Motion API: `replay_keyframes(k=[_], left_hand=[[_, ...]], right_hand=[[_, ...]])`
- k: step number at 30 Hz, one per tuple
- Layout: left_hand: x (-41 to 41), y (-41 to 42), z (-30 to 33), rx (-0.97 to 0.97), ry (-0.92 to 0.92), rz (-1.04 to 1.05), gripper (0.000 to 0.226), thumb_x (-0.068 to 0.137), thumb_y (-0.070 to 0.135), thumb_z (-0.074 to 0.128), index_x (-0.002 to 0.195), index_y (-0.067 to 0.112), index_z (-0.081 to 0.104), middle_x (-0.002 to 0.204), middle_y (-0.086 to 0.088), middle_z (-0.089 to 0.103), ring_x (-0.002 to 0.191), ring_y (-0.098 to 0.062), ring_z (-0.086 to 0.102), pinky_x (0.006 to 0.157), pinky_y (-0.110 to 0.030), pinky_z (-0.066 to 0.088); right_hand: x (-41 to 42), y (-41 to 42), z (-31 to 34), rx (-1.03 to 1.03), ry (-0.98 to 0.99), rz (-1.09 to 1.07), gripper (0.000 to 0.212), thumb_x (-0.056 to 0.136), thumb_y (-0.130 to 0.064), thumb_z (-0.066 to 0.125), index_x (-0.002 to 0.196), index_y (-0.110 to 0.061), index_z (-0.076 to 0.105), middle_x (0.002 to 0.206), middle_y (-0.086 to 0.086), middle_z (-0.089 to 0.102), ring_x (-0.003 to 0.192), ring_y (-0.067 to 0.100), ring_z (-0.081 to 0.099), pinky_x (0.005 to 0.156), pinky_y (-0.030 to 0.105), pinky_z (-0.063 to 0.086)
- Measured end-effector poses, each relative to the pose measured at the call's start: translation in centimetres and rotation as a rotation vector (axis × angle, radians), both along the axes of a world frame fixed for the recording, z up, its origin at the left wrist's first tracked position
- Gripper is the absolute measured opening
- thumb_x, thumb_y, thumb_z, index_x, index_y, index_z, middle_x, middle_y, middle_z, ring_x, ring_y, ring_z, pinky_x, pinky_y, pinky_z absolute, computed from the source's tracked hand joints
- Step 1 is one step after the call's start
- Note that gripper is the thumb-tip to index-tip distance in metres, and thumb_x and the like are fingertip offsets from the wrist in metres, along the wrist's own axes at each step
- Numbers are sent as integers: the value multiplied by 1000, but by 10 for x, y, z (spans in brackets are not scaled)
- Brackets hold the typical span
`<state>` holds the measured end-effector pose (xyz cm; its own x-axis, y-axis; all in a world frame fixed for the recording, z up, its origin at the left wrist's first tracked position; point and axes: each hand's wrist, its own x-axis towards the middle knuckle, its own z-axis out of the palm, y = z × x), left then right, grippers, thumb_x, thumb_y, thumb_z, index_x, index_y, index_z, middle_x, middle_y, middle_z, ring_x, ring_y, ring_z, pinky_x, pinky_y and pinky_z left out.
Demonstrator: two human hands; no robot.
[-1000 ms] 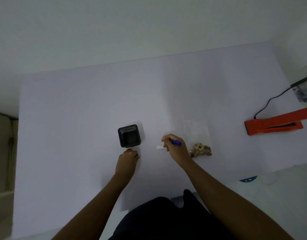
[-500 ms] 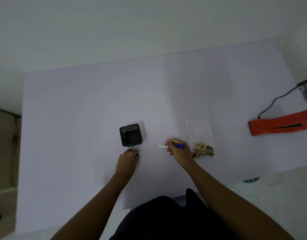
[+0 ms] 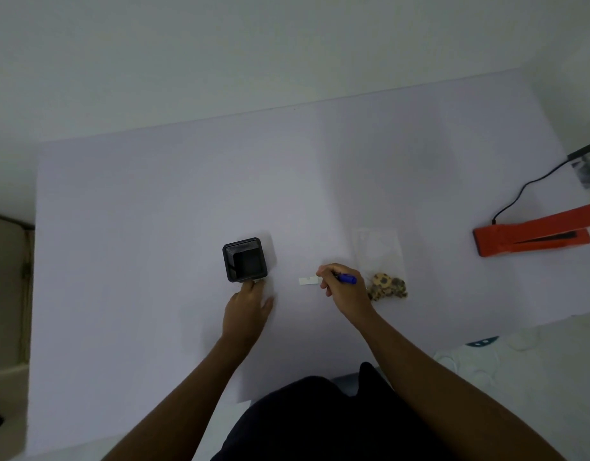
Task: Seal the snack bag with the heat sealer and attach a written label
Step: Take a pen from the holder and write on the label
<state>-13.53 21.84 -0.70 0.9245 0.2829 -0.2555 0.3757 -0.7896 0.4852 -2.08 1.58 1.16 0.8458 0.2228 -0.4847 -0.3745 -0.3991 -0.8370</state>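
A clear snack bag (image 3: 379,252) lies flat on the white table (image 3: 154,227), with brown snacks (image 3: 386,286) bunched at its near end. Just left of it lies a small white label (image 3: 307,281). My right hand (image 3: 342,289) is shut on a blue pen (image 3: 347,278), its tip hidden by the fingers at the label's right end. My left hand (image 3: 248,306) rests flat on the table, fingertips touching the near side of a black square pen holder (image 3: 244,259). The orange heat sealer (image 3: 533,235) sits at the far right, its arm raised.
A black cord (image 3: 519,194) runs from the sealer toward a dark box (image 3: 589,161) at the right edge. My dark clothing (image 3: 320,424) fills the near edge. White floor items (image 3: 470,357) lie beyond the table's right corner.
My left hand has spread a little and its fingers now touch the pen holder. The right hand stays at the label with the pen.
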Motion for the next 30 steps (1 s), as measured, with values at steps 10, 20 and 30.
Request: replay_keyframes(k=[10, 20, 30], left_hand=[[67, -48, -12, 21, -53, -261, 33, 90, 24, 68, 120, 12, 66, 105, -9, 65, 85, -21, 63, 72, -32, 56], [68, -51, -16, 32, -56, -285, 15, 86, 18, 73, 99, 11, 73, 90, -6, 67, 80, -21, 60, 67, -31, 51], [73, -53, -11, 52, 11, -322, 17, 74, 2, 79, 73, 12, 66, 61, -3, 60, 55, -17, 53, 51, -28, 45]], right_hand=[[-1, 3, 2, -13, -117, -72, 17, 101, -29, 57, 99, -15, 67, 74, 3, 70, 55, 10, 57, 59, 32, 54], [-3, 3, -13, -75, -253, -22, 13, 100, -21, 58, 98, -12, 66, 82, 5, 70, 67, 6, 62, 66, 21, 51], [-6, 10, -37, -297, -408, 482, 40, 85, 8, 59, 122, -8, 63, 100, 13, 66, 93, 27, 58, 82, 42, 53]])
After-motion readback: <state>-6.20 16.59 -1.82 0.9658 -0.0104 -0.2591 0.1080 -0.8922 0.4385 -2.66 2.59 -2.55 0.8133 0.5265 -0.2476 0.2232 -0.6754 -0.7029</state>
